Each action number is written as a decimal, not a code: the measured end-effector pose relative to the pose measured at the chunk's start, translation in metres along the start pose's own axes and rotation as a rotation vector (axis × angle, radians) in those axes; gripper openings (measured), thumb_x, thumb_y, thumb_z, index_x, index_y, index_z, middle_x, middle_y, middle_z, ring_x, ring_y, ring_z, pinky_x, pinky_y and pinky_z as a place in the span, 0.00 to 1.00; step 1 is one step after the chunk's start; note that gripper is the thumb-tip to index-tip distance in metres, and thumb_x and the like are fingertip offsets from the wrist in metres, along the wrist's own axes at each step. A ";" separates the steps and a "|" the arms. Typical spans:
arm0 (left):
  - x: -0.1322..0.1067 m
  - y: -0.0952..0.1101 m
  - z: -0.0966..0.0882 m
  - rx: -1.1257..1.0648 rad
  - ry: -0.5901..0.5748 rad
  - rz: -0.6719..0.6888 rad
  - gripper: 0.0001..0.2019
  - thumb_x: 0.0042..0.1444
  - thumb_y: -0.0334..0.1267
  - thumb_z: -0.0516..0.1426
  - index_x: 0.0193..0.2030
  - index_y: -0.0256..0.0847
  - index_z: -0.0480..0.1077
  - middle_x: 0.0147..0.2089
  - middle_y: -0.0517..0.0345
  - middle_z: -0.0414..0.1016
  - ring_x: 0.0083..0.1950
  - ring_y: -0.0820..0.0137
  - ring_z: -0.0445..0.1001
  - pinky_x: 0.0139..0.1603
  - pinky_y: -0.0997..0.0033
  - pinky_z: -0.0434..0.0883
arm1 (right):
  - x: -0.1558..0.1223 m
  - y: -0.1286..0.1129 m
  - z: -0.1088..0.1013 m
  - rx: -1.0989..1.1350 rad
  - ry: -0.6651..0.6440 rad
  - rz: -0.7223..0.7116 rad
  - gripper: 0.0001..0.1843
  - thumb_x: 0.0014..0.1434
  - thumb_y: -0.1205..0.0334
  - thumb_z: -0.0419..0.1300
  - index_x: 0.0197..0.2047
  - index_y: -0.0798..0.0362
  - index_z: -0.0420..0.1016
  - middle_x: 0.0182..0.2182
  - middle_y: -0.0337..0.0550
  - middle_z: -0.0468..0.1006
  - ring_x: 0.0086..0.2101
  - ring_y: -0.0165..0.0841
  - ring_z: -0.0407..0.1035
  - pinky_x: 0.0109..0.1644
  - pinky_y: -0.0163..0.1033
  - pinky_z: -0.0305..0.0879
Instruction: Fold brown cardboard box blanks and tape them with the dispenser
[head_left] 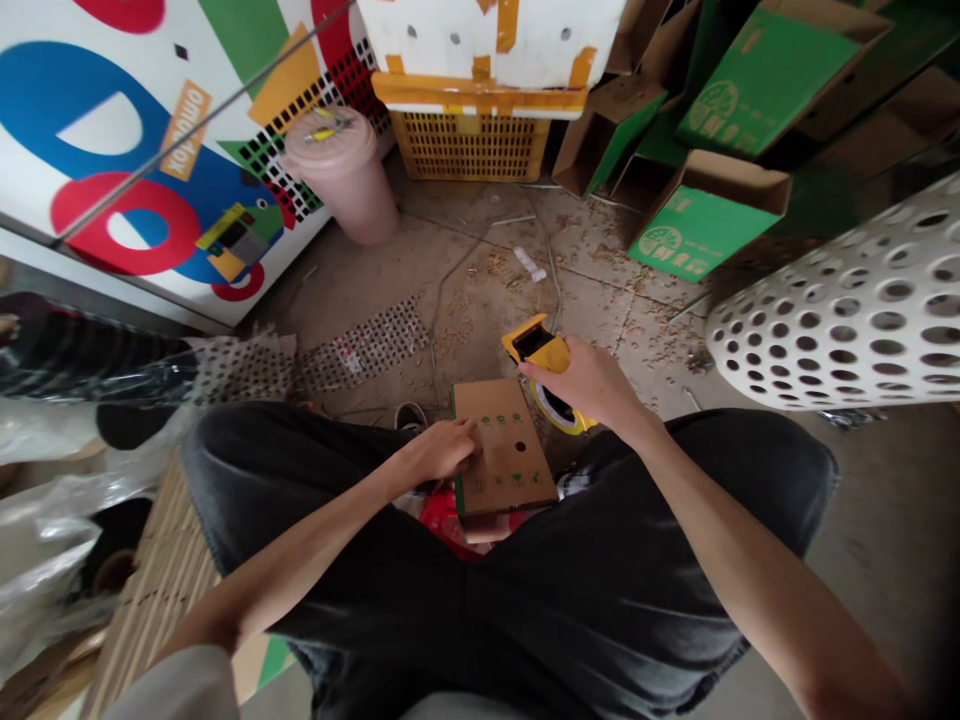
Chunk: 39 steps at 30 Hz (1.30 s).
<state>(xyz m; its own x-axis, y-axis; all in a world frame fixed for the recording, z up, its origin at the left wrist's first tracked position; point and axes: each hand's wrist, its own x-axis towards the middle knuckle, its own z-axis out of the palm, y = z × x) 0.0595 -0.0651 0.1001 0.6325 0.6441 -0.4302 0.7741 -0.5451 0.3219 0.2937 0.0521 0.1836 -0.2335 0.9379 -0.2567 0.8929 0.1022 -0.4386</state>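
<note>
Between my knees stands a brown cardboard box (504, 445) with green edges, small green symbols and a round hole in its face. My left hand (448, 448) is at the box's left side, its fingers curled against the cardboard; the fingertips are partly hidden. In my right hand (596, 385) is a yellow tape dispenser (541, 348), gripped just above and to the right of the box. A roll of tape (556, 408) shows beneath that hand. Under the box lies something red (444, 518), mostly covered.
Green cartons (709, 215) stand open at the back right. A white perforated basket (847, 310) is at the right. Ahead are a yellow crate (471, 147) under a white foam box (435, 40) and a pink bin (345, 180). Flattened cardboard (161, 560) leans at my left.
</note>
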 end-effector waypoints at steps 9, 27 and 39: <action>0.000 -0.005 -0.009 -0.142 -0.001 0.036 0.11 0.61 0.31 0.56 0.45 0.43 0.78 0.49 0.50 0.73 0.44 0.65 0.75 0.45 0.69 0.68 | 0.002 0.003 0.002 -0.019 -0.005 -0.009 0.32 0.56 0.29 0.61 0.43 0.51 0.73 0.34 0.51 0.80 0.36 0.45 0.76 0.34 0.43 0.64; 0.006 -0.008 0.001 -0.110 -0.091 -0.015 0.17 0.58 0.25 0.52 0.48 0.40 0.78 0.57 0.45 0.69 0.55 0.59 0.71 0.54 0.65 0.68 | 0.000 0.000 0.003 -0.035 -0.014 0.002 0.32 0.56 0.30 0.61 0.45 0.52 0.74 0.37 0.54 0.80 0.38 0.47 0.76 0.37 0.44 0.65; 0.008 -0.021 0.011 -0.258 -0.052 0.107 0.20 0.56 0.29 0.58 0.55 0.44 0.77 0.51 0.49 0.65 0.56 0.57 0.65 0.59 0.61 0.65 | -0.001 0.001 0.001 -0.038 -0.015 -0.017 0.32 0.56 0.30 0.61 0.44 0.52 0.74 0.36 0.53 0.81 0.36 0.44 0.75 0.34 0.42 0.64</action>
<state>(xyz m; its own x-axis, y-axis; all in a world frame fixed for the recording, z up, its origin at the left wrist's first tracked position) 0.0474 -0.0542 0.0808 0.7137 0.5582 -0.4231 0.6888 -0.4497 0.5686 0.2942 0.0510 0.1823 -0.2539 0.9309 -0.2626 0.9027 0.1305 -0.4100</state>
